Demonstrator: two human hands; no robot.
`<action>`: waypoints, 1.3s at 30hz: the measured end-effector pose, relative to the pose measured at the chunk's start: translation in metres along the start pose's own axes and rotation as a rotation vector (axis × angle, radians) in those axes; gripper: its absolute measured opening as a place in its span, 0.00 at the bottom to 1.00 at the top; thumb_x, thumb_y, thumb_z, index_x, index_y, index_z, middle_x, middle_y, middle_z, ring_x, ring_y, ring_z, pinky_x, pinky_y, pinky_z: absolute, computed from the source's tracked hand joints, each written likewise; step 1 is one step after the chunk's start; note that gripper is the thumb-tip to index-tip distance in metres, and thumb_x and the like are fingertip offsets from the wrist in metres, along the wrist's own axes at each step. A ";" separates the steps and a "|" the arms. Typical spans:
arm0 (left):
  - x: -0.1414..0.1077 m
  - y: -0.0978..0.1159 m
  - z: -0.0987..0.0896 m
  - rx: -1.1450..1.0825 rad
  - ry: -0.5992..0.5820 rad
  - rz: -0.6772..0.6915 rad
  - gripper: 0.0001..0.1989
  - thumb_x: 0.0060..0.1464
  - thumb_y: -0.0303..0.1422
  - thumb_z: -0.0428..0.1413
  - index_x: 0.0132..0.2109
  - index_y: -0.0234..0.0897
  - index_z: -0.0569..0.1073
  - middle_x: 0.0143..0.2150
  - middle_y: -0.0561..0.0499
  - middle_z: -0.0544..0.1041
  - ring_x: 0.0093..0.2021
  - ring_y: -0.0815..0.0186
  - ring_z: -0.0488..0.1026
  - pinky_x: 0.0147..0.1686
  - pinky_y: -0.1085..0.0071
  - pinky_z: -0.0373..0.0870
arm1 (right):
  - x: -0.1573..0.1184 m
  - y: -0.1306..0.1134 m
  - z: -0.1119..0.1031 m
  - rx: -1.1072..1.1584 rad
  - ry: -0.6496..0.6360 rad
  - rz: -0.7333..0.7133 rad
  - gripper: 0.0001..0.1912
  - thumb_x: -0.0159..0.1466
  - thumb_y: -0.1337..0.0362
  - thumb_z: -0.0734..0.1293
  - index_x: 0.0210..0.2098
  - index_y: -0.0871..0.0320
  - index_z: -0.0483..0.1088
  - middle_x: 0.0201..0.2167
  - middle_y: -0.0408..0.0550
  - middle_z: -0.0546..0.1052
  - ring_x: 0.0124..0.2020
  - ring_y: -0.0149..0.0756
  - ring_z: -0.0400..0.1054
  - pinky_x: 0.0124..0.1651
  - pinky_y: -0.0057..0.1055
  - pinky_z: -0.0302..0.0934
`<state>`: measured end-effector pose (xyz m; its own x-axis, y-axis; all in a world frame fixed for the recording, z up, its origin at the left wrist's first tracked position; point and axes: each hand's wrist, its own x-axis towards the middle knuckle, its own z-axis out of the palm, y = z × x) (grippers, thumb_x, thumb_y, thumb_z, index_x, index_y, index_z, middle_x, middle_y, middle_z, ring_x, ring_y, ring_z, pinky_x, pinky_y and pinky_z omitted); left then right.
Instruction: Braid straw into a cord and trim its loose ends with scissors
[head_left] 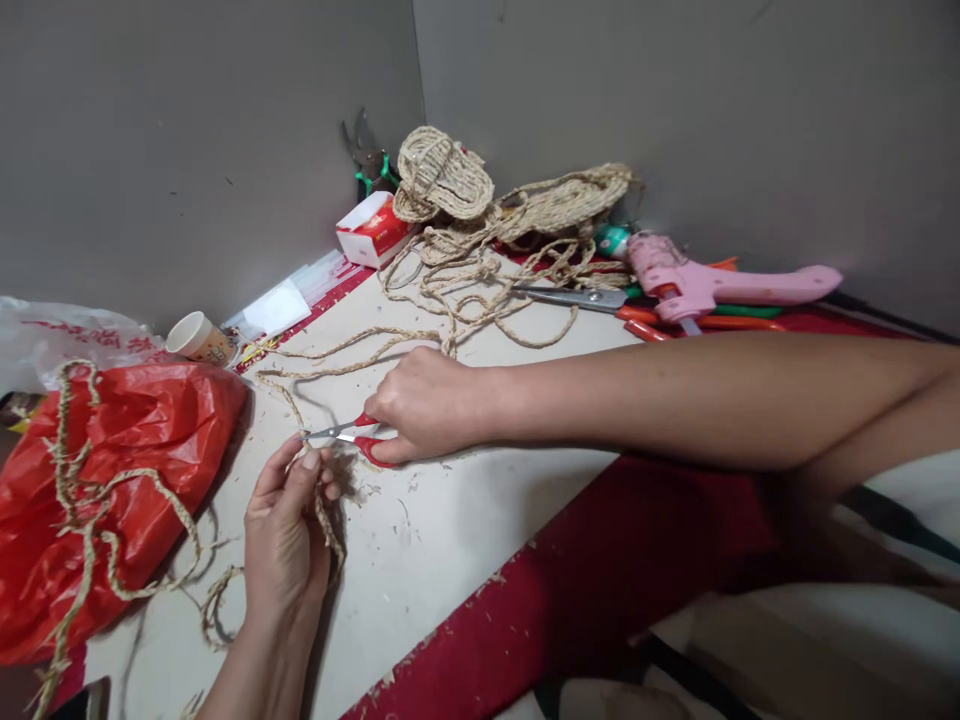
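Note:
My left hand (289, 505) pinches a braided straw cord (327, 520), which runs on from it toward the pile at the back. My right hand (427, 405) grips small scissors with red handles (373, 450). The scissor blades (322, 433) reach to the cord just above my left fingertips; whether they touch it or close on it I cannot make out. Another length of braided cord (154, 480) lies in loops over a red plastic bag (217, 430) on the left.
A tangled pile of cord (480, 270) and a wound bundle (442, 175) lie at the back. Near them are a red and white box (371, 232), pruning shears (367, 160), larger orange-handled scissors (581, 298) and a pink glue gun (720, 285). A paper cup (196, 338) stands at left.

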<state>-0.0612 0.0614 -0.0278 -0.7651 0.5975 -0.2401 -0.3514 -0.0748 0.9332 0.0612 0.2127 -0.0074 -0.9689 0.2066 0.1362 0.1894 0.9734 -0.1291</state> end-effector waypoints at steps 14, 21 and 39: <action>-0.001 0.003 0.002 -0.021 -0.020 -0.001 0.17 0.35 0.24 0.70 0.37 0.36 0.78 0.28 0.49 0.78 0.24 0.73 0.70 0.23 0.80 0.66 | 0.003 0.007 0.000 0.027 0.037 -0.031 0.19 0.63 0.55 0.60 0.33 0.62 0.77 0.27 0.57 0.79 0.30 0.41 0.71 0.31 0.32 0.49; 0.002 0.001 0.000 -0.040 -0.012 0.008 0.18 0.35 0.25 0.70 0.37 0.36 0.78 0.28 0.48 0.79 0.25 0.72 0.70 0.23 0.79 0.67 | 0.000 0.004 0.002 -0.027 0.061 -0.041 0.24 0.60 0.49 0.60 0.33 0.63 0.78 0.28 0.60 0.79 0.31 0.46 0.73 0.32 0.34 0.52; 0.005 -0.002 -0.001 -0.018 -0.006 0.031 0.17 0.35 0.25 0.70 0.36 0.36 0.78 0.28 0.48 0.79 0.23 0.73 0.69 0.23 0.79 0.68 | 0.003 0.003 0.007 -0.056 0.048 -0.053 0.18 0.62 0.55 0.61 0.34 0.60 0.78 0.26 0.55 0.79 0.31 0.45 0.72 0.29 0.32 0.50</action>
<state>-0.0649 0.0637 -0.0309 -0.7724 0.5998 -0.2089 -0.3370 -0.1082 0.9353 0.0577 0.2157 -0.0144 -0.9693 0.1577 0.1884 0.1477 0.9868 -0.0658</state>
